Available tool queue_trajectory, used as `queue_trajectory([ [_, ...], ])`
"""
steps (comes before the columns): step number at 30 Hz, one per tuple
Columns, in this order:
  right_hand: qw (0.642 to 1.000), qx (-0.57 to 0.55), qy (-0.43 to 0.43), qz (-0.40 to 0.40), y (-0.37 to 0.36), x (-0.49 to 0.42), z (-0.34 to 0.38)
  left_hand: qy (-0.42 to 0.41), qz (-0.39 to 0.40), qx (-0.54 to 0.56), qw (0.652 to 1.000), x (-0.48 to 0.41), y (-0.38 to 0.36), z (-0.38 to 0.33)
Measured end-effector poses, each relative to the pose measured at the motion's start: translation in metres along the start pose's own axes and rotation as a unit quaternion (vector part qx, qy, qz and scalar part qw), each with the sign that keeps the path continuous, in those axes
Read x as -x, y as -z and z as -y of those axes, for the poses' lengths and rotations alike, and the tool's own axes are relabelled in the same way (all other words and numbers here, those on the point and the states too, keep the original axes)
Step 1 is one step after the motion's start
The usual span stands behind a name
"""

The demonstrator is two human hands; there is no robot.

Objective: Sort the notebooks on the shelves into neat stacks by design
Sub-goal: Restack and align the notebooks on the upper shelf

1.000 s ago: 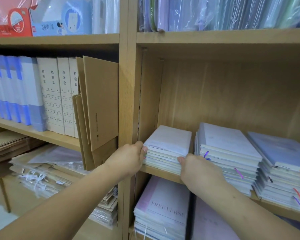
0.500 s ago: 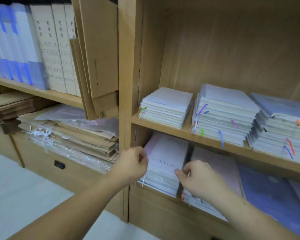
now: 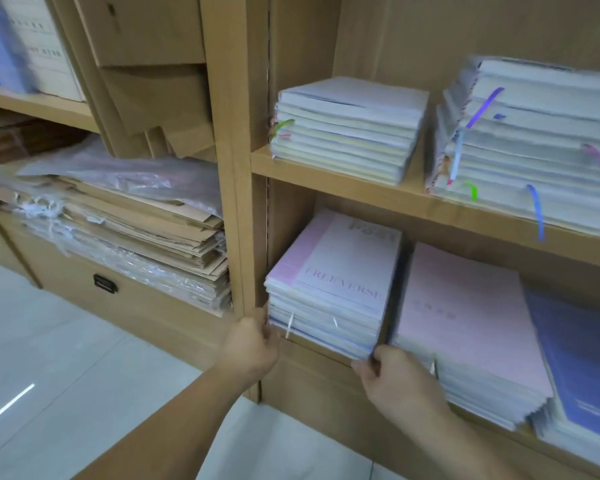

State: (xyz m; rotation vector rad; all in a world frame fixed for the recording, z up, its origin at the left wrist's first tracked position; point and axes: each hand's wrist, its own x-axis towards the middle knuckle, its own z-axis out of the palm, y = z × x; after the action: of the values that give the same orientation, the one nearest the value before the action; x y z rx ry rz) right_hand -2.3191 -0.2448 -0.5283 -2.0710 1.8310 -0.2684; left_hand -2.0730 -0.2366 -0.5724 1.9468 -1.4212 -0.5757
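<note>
The stack of flat pink-and-white notebooks lettered FREEVERSE (image 3: 336, 278) lies on the lower wooden shelf (image 3: 319, 351) of the right-hand bay, against the bay's left wall, a little toward 5 o'clock of the picture's middle. The left hand (image 3: 253, 344) is at the stack's 7 o'clock corner, its fingers curled round the lowest notebooks there in a narrow grip. The right hand (image 3: 399, 379) is at the stack's 5 o'clock corner. Its thumb and fingers pinch the bottom edge, at the slot between this stack and its neighbour.

Just beside the FREEVERSE stack at 3 o'clock lies a stack of plain pink notebooks (image 3: 465, 323). Farther toward 3 o'clock, just beside the pink one, is a stack of dark blue notebooks (image 3: 582, 358).

On the upper wooden shelf (image 3: 343, 181), at 12 o'clock of the FREEVERSE stack, sits a short stack of pale grey-white notebooks (image 3: 350, 129). At 2 o'clock is a taller stack of whitish notebooks with coloured ribbon markers (image 3: 534, 150).

In the left bay, at 9 o'clock, lies a pile of brown paper envelopes under clear plastic (image 3: 136, 230).
</note>
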Motion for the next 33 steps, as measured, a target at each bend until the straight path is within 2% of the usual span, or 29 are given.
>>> queue_trajectory([
  [9, 0.997, 0.004, -0.047, -0.063, -0.02, -0.013, 0.001, 0.03, -0.009, 0.096, 0.995, -0.013, -0.015, 0.005],
  [13, 0.997, 0.004, -0.044, -0.071, -0.018, -0.013, 0.003, 0.027, -0.007, 0.092, 0.995, -0.013, -0.014, 0.002],
  [16, 0.997, -0.015, -0.055, -0.048, -0.016, -0.015, 0.002, 0.018, 0.003, 0.072, 0.997, -0.012, -0.006, 0.001],
  [21, 0.993, -0.078, -0.07, 0.051, 0.013, -0.016, 0.012, -0.035, -0.068, 0.064, 0.995, -0.013, 0.01, -0.007],
  [23, 0.989, -0.108, -0.079, 0.062, 0.021, -0.017, 0.014, -0.045, -0.066, 0.07, 0.994, -0.016, 0.015, -0.014],
  [30, 0.998, 0.012, -0.033, -0.061, 0.033, -0.015, 0.024, -0.043, -0.062, 0.042, 0.996, -0.021, 0.019, -0.027],
  [33, 0.998, 0.027, -0.016, -0.06, 0.037, -0.019, 0.025, -0.052, -0.065, 0.032, 0.996, -0.019, 0.018, -0.026],
])
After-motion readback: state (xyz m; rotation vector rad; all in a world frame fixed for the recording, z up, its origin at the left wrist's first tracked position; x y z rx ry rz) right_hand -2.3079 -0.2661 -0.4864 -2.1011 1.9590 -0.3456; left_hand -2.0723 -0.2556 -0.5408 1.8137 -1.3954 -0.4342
